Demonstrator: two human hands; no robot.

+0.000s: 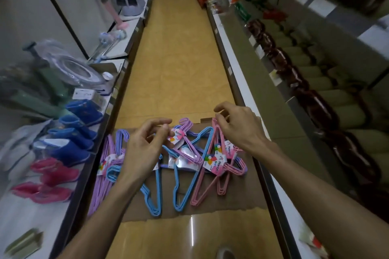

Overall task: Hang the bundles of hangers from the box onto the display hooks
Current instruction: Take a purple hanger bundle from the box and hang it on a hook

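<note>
Left hand (145, 147): fingers curled, thumb and forefinger tips close together above the hanger pile; whether the grip actually pinches a hook or label cannot be told, since the hand covers that spot. Right hand (237, 127): fingers bent downward over the hook end of the pink bundle (210, 176); grip state likewise cannot be told, contact hidden under the fingers.

Hanger bundles lie flat on a sheet of brown cardboard (231, 200) spread on the aisle floor (176, 65), overlapping one another. Pink bundle on the right, under the right hand. Two blue bundles (185, 193) in the middle, lower ends pointing toward the camera. Purple bundle (105, 174) at the left edge, partly off the cardboard; another purple bundle (189, 145) between the hands. Paper labels (217, 165) reading "Hanger" wrap the bundles.

Left shelf (117, 99): blue boots (73, 143), pink boots (52, 181), items in clear plastic further back. Right shelving (242, 69): rows of dark red packages (315, 107).
</note>
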